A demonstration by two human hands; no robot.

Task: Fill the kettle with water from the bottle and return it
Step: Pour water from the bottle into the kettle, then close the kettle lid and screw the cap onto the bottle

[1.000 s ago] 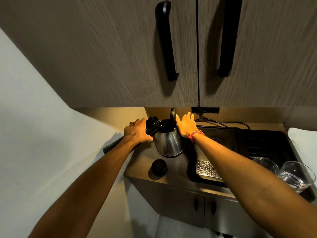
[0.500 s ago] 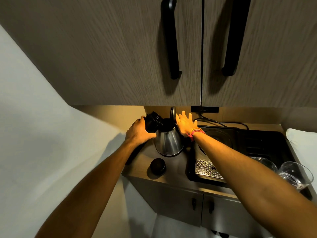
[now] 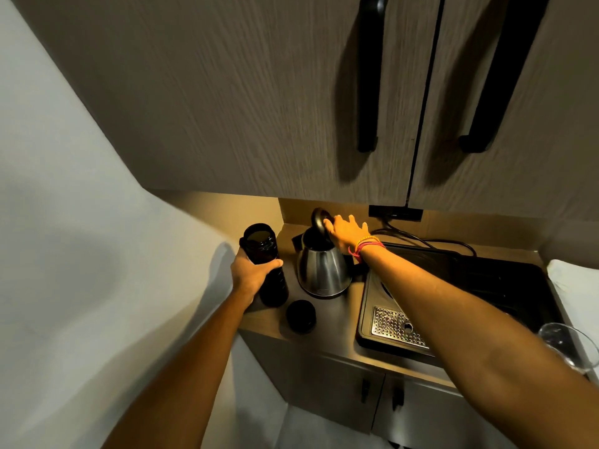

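Observation:
A steel kettle (image 3: 321, 270) stands on the counter, its black lid (image 3: 319, 220) swung up. My right hand (image 3: 345, 233) rests on the raised lid, fingers on its edge. Left of the kettle a dark bottle (image 3: 267, 264) stands upright with its mouth uncovered, and my left hand (image 3: 251, 273) is wrapped around its middle. The bottle's black cap (image 3: 300, 316) lies on the counter in front of the kettle.
A black tray (image 3: 453, 303) with a perforated metal drain grate (image 3: 393, 325) fills the counter's right side. A glass (image 3: 570, 345) stands at the right edge. Cupboard doors with black handles (image 3: 368, 76) hang low overhead. A black cable (image 3: 421, 238) runs along the back wall.
The bottle has gone from tipped at the kettle's mouth to upright on the left. My right hand has moved onto the lid's edge.

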